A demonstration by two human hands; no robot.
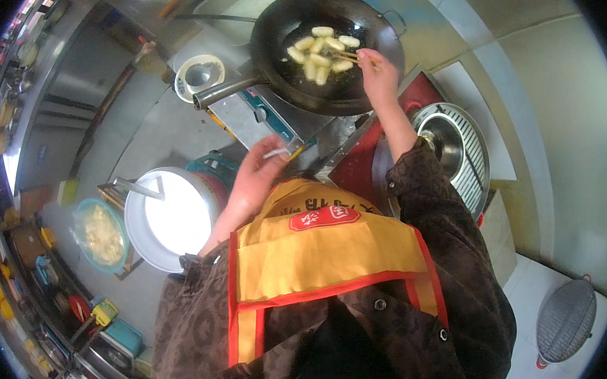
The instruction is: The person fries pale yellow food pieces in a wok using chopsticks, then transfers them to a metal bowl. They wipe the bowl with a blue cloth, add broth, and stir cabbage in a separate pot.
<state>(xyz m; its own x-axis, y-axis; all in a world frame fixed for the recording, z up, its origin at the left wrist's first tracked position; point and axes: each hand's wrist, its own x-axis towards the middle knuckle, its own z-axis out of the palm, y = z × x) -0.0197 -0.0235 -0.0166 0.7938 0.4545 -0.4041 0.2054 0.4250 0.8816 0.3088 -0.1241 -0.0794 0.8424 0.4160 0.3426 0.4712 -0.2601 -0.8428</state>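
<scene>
My right hand grips a pair of wooden chopsticks over a large dark wok. Their tips reach in among several pale, finger-shaped pieces of food, which lie in what looks like oil at the wok's bottom. My left hand is in the air near the front of the steel gas stove, its fingers curled and slightly blurred. A small white strip shows at those fingers; whether they hold it is unclear. The wok's tubular handle points left.
A metal cup stands in a patterned bowl left of the wok. At left are a big white pot and a teal basin of pale food. A steel pot with a slotted rack sits by my right arm.
</scene>
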